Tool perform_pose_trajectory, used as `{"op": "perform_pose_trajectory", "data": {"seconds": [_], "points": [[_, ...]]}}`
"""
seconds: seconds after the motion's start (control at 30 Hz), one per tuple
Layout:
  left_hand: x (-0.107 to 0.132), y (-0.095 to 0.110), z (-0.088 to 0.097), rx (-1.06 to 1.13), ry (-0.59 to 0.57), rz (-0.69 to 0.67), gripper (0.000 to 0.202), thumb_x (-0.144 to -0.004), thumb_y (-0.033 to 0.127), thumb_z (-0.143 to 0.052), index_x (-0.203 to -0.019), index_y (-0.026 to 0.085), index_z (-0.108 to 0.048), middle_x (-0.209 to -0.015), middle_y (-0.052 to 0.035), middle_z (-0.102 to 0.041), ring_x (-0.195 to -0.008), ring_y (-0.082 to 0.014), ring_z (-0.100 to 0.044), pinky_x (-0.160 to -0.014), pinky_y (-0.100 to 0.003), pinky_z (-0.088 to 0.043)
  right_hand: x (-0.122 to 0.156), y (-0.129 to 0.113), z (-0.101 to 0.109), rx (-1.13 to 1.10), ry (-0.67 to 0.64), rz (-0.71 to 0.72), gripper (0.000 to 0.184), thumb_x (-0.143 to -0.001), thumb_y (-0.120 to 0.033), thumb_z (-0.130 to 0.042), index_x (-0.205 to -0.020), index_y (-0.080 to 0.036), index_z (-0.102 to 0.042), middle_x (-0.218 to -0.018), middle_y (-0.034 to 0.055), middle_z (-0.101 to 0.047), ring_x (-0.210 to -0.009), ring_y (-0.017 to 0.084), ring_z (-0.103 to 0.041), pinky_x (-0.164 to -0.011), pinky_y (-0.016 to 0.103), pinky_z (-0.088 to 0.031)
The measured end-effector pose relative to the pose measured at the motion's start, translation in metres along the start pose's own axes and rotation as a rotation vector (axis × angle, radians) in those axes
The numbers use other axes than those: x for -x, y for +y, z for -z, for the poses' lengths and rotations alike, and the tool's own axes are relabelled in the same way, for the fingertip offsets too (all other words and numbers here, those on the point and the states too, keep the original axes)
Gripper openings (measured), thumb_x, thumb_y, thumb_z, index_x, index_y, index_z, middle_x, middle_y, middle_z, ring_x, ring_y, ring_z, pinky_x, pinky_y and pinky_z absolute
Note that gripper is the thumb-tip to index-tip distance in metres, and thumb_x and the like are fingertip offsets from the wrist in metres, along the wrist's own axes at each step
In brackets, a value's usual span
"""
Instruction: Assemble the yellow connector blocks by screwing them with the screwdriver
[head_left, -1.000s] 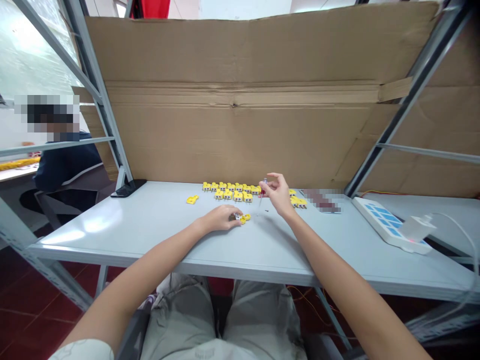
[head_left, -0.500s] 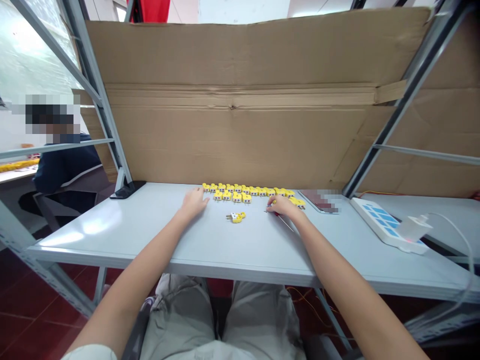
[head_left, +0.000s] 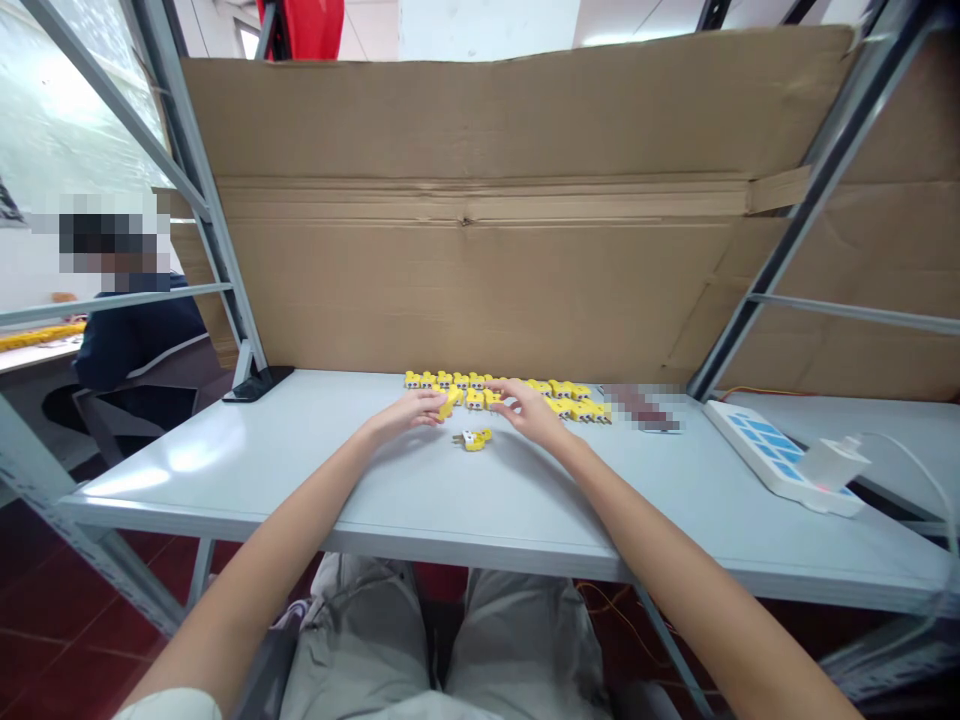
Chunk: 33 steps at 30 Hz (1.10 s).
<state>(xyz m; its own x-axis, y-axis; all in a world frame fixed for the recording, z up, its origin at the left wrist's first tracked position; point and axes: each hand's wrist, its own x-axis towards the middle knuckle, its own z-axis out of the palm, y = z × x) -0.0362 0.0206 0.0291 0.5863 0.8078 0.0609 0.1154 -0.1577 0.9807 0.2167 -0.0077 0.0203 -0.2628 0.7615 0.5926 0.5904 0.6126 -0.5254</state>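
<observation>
Both hands rest at the back of the grey table [head_left: 300, 470], close together. My left hand [head_left: 409, 410] pinches a yellow connector piece [head_left: 450, 402] at its fingertips. My right hand [head_left: 529, 410] has curled fingers closing on another yellow connector [head_left: 491, 398] in the second row. Between and just in front of the hands lies a loose yellow connector with metal prongs [head_left: 474, 438]. A row of several yellow connectors [head_left: 570, 398] runs along the foot of the cardboard. No screwdriver shows.
A cardboard sheet [head_left: 480, 250] walls off the back. A white and blue power strip [head_left: 772, 445] with a white adapter [head_left: 829, 462] lies at right. A black phone [head_left: 259, 382] sits by the left rack post. Another person [head_left: 127, 330] sits at the left.
My right hand put down the screwdriver and moved left to the connectors. My left hand let go of the pronged connector, reached to the back, and now holds a yellow piece.
</observation>
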Motion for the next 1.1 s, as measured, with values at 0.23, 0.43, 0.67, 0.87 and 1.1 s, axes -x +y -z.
{"op": "perform_pose_trajectory", "data": {"seconds": [0.23,0.43,0.67,0.87,1.1], "points": [[-0.001,-0.006,-0.018,0.133,-0.149,0.022,0.046,-0.076,0.057,-0.067,-0.093,0.014,-0.061,-0.092,-0.0088,-0.064,-0.086,-0.0173,-0.062,-0.075,-0.029,-0.048,0.004,-0.024,-0.025,-0.189,-0.064,0.025,0.016,-0.08,-0.03,-0.061,-0.089,-0.021,-0.07,-0.087,0.007,-0.071,-0.077,0.019,-0.065,-0.072,0.035,-0.053],[-0.011,-0.025,-0.028,-0.327,0.094,-0.126,0.063,-0.075,0.06,-0.065,-0.118,0.015,-0.056,-0.123,-0.015,-0.058,-0.11,-0.0248,-0.056,-0.088,-0.034,-0.046,-0.004,-0.006,-0.006,-0.379,0.145,-0.247,0.038,-0.071,-0.05,-0.068,-0.088,-0.017,-0.065,-0.064,0.0029,-0.066,-0.06,0.018,-0.064,-0.066,0.036,-0.055],[-0.02,-0.04,-0.045,-0.721,-0.021,-0.289,0.052,-0.073,0.046,-0.071,-0.114,0.014,-0.062,-0.111,-0.0113,-0.065,-0.098,-0.0225,-0.059,-0.088,-0.034,-0.044,-0.006,0.004,0.01,-0.456,0.221,-0.376,0.041,-0.063,-0.049,-0.077,-0.084,-0.015,-0.066,-0.068,0.003,-0.066,-0.058,0.015,-0.062,-0.065,0.035,-0.058],[-0.019,-0.036,-0.042,-0.634,-0.059,-0.266,0.041,-0.073,0.04,-0.072,-0.105,0.015,-0.065,-0.106,-0.008,-0.067,-0.082,-0.0164,-0.06,-0.076,-0.028,-0.046,-0.004,0.002,0.012,-0.431,-0.09,-0.525,0.026,-0.06,-0.034,-0.083,-0.072,-0.015,-0.069,-0.063,0.0036,-0.065,-0.052,0.013,-0.058,-0.05,0.027,-0.054],[-0.022,-0.041,-0.039,-0.652,-0.006,-0.257,0.044,-0.067,0.042,-0.076,-0.098,0.014,-0.065,-0.089,-0.0043,-0.066,-0.077,-0.0162,-0.057,-0.071,-0.028,-0.044,0.001,-0.001,0.01,-0.375,-0.388,-0.478,0.025,-0.066,-0.039,-0.075,-0.076,-0.016,-0.072,-0.071,0.0036,-0.067,-0.055,0.01,-0.055,-0.047,0.021,-0.047]]}}
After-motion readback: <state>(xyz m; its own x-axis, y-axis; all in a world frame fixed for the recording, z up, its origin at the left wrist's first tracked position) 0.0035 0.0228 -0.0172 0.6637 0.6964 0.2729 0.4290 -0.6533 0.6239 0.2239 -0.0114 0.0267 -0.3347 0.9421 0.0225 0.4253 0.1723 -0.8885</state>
